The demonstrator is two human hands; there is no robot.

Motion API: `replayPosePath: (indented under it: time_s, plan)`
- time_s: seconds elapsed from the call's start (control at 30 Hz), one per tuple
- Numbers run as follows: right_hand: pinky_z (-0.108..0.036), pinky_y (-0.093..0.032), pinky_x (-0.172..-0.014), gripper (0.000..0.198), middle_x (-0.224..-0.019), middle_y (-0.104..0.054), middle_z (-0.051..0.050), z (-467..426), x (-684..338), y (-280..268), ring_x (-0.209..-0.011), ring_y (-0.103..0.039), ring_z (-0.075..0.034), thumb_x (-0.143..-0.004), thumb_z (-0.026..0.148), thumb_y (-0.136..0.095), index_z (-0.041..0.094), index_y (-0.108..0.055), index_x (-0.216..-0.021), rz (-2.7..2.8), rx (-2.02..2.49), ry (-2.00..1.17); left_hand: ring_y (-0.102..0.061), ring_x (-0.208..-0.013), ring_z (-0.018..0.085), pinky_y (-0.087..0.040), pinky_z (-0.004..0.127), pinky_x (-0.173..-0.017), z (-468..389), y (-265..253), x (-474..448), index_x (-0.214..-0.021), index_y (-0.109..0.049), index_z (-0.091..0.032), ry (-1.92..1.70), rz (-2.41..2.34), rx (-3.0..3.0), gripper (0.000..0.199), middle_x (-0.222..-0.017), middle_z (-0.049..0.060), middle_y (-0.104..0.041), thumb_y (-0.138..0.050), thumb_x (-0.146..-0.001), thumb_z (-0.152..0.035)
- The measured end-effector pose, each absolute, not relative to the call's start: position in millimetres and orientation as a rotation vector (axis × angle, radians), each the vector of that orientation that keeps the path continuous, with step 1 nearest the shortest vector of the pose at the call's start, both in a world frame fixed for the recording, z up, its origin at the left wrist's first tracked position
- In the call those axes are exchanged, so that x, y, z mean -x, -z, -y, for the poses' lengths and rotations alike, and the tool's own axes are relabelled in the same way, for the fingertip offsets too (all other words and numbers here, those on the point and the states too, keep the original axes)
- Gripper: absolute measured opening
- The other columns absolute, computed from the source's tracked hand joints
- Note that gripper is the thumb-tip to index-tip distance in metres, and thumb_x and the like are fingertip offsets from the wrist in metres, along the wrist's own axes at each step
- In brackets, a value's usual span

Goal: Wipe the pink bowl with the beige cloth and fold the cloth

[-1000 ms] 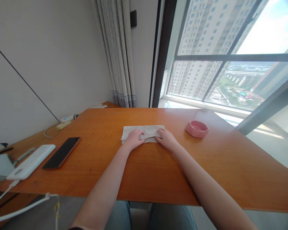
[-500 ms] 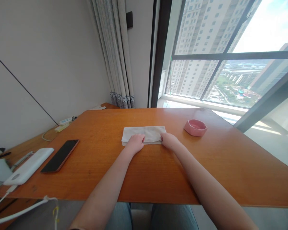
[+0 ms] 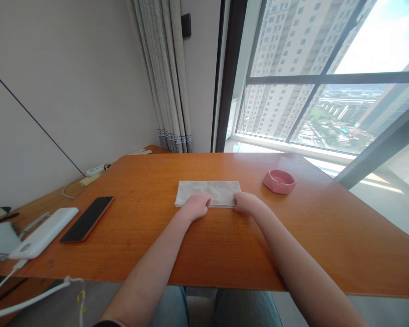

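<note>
A white cloth, folded into a flat rectangle, lies on the wooden table. My left hand is closed on the cloth's near edge, left of its middle, with the fingers curled under and partly hidden. At the near right corner, my right hand pinches the cloth between thumb and fingers. The layers of the near edge lie almost even with each other. To the right of my right hand stands a pink angular bowl.
On the left of the table lie a dark phone and a white power bank with a cable plugged in. A power strip sits at the far left. A curtain and a large window are behind the table.
The cloth's upper layer has come down towards me, so its near edge now almost meets the lower layer. Both hands have moved slightly right and nearer, still gripping.
</note>
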State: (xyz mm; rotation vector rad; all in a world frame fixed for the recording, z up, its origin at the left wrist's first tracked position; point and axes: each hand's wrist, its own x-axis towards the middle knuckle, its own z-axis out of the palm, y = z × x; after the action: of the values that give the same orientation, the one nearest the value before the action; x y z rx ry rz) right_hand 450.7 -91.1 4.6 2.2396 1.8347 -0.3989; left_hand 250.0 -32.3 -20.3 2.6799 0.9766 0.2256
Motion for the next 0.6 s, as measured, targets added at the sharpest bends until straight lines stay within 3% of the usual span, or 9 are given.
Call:
replayPosePath:
  time_s: [0.17,0.27,0.33,0.4,0.6]
  plan:
    - [-0.03,-0.043,-0.073,0.022,-0.094,-0.067,-0.008,88,-450,-9,-0.087,-0.061,-0.021,-0.085,0.027,-0.045,0.019,-0.064,-0.093,-2.041,-2.53,0.206,-0.056,-0.076,0.019,-0.042,0.03,-0.071,23,16,-242,-0.089,-0.058,-0.021,-0.495,-1.115,-2.565,0.018,-0.081,0.003,-0.063,-0.043,-0.079,-0.022]
    - [-0.031,-0.038,-0.092,0.039,-0.123,-0.056,-0.013,80,-439,6,-0.111,-0.052,-0.022,-0.093,0.035,-0.031,0.016,-0.055,-0.118,-2.255,-2.676,-0.071,-0.054,-0.105,0.021,-0.039,0.035,-0.092,14,24,-242,-0.111,-0.056,-0.019,-0.643,-1.179,-2.554,0.032,-0.111,0.009,-0.062,-0.035,-0.088,-0.028]
    - [-0.034,-0.028,-0.104,0.049,-0.142,-0.04,-0.013,75,-430,23,-0.13,-0.037,-0.025,-0.094,0.041,-0.03,0.015,-0.043,-0.133,-2.294,-2.606,-0.042,-0.04,-0.127,0.024,-0.028,0.041,-0.106,8,35,-241,-0.127,-0.049,-0.021,-0.544,-1.193,-2.572,0.042,-0.136,0.01,-0.049,-0.034,-0.09,-0.036]
    - [-0.04,-0.018,-0.11,0.056,-0.15,-0.028,-0.012,71,-425,39,-0.138,-0.023,-0.029,-0.094,0.046,-0.029,0.017,-0.035,-0.14,-2.2,-2.535,0.074,-0.025,-0.138,0.026,-0.016,0.047,-0.111,2,46,-239,-0.135,-0.042,-0.024,-0.38,-1.27,-2.563,0.049,-0.148,0.009,-0.034,-0.032,-0.091,-0.044]
    - [-0.045,-0.007,-0.112,0.068,-0.155,-0.013,-0.012,66,-424,50,-0.142,-0.008,-0.031,-0.091,0.058,-0.023,0.02,-0.022,-0.146,-1.976,-2.545,0.225,-0.017,-0.141,0.028,-0.009,0.05,-0.112,-16,56,-229,-0.142,-0.033,-0.023,-0.228,-1.531,-2.487,0.059,-0.153,0.01,-0.021,-0.026,-0.09,-0.05]
